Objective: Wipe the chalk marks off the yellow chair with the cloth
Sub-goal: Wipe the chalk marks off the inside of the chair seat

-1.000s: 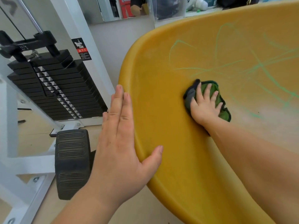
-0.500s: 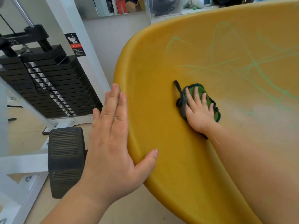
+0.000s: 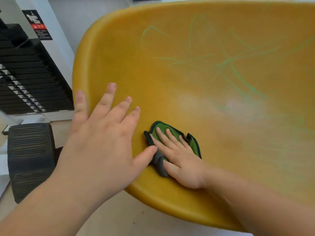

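Chair: the yellow shell fills most of your view, with its hollow facing you and its rim curving down the left side and along the bottom.
Weight stack: black plates in a white frame stand to the left of the chair, beyond its rim.
Floor: pale floor shows beneath the chair's lower rim.
Pad: a black ribbed pad lies low on the left, below the weight stack and beside your left forearm.
Left hand: your palm is down over the chair's left rim, with the fingers straight, spread and gripping nothing. The forefinger lies outside the rim and the others are over the yellow surface. The thumb tip reaches the cloth's dark edge, but you cannot tell whether it touches.
Right hand: it lies flat on the cloth, fingers straight and a little apart, pressing it onto the chair rather than gripping it.
Chalk marks: thin green lines cross the upper and right parts of the shell, well apart from the cloth. A pale, smeared patch lies below them.
Cloth: it is green with a dark edge and bunched under your right hand, low in the shell near the bottom rim.
Label: a black and red sticker is on the white frame at upper left, its print too small to read.
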{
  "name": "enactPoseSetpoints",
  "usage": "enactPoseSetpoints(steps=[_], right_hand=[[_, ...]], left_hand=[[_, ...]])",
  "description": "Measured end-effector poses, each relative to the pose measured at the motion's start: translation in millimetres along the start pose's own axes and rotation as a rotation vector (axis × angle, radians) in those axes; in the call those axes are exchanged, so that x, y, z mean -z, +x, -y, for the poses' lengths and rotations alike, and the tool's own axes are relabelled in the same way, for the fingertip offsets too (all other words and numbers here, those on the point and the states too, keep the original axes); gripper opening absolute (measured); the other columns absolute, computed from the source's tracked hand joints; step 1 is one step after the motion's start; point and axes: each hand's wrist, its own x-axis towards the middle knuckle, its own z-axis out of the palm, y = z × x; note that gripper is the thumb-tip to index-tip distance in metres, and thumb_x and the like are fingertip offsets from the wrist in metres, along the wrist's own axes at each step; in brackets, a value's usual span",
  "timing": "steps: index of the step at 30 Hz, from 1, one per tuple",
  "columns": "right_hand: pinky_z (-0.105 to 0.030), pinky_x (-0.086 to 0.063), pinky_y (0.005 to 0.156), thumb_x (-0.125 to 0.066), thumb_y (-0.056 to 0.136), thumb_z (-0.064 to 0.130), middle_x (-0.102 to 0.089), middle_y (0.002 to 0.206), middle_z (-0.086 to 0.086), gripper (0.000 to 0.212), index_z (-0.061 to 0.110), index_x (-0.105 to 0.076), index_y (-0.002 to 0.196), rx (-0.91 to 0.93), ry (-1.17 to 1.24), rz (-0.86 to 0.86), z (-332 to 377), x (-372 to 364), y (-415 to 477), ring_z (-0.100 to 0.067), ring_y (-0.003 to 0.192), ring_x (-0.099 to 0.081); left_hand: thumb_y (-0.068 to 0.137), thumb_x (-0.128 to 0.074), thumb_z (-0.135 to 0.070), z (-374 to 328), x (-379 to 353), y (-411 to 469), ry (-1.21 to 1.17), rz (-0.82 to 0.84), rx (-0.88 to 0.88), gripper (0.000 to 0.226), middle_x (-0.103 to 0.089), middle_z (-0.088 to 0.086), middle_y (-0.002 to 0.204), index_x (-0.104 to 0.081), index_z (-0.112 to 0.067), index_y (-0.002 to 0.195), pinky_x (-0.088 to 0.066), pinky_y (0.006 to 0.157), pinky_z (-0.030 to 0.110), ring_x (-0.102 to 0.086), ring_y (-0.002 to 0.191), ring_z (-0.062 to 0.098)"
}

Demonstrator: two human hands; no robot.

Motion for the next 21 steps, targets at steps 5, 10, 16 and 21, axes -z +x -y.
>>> enactPoseSetpoints(steps=[5,10,16,21], right_hand=[[-0.051,0.011,0.126,-0.004,0.091,0.076,0.027,0.166,0.018,0.064,0.06,0.021,0.148,-0.407,-0.305,0.056,-129.1,41.3,-26.7,-0.018,0.155,0.024],[-0.061,0.007,0.124,-0.017,0.104,0.063,0.028,0.167,0.006,0.066,0.043,0.01,0.16,-0.704,-0.281,0.02,-170.6,61.1,-21.2,-0.028,0.156,0.022],[-0.049,0.018,0.124,-0.003,0.092,0.067,0.034,0.163,0.015,0.073,0.043,0.011,0.16,-0.06,-0.221,0.214,-44.5,8.7,-64.3,-0.019,0.151,0.033],[-0.037,0.026,0.118,-0.024,0.102,0.063,0.031,0.162,0.024,0.066,0.053,0.013,0.156,0.122,-0.166,0.278,-65.7,18.5,-84.9,-0.008,0.15,0.034]], left_hand=[[0.076,-0.032,-0.079,-21.1,-3.8,6.8,-0.001,0.062,-0.036,0.089,-0.057,0.009,0.139,-0.06,-0.017,0.134,-0.019,0.114,0.062,-0.031,0.144,0.036],[0.073,-0.033,-0.08,-44.8,-17.8,7.6,0.027,0.207,-0.073,0.086,-0.058,0.007,0.139,-0.062,-0.025,0.132,-0.026,0.111,0.065,-0.033,0.143,0.037],[0.072,-0.012,-0.078,-59.4,-17.4,9.6,0.085,0.406,-0.08,0.096,-0.042,-0.001,0.154,-0.043,-0.028,0.147,-0.027,0.111,0.063,-0.025,0.148,0.024],[0.072,-0.003,-0.08,-65.6,-17.3,16.9,0.118,0.505,-0.077,0.096,-0.014,-0.014,0.163,-0.016,-0.032,0.154,-0.019,0.119,0.05,-0.006,0.151,0.011]])
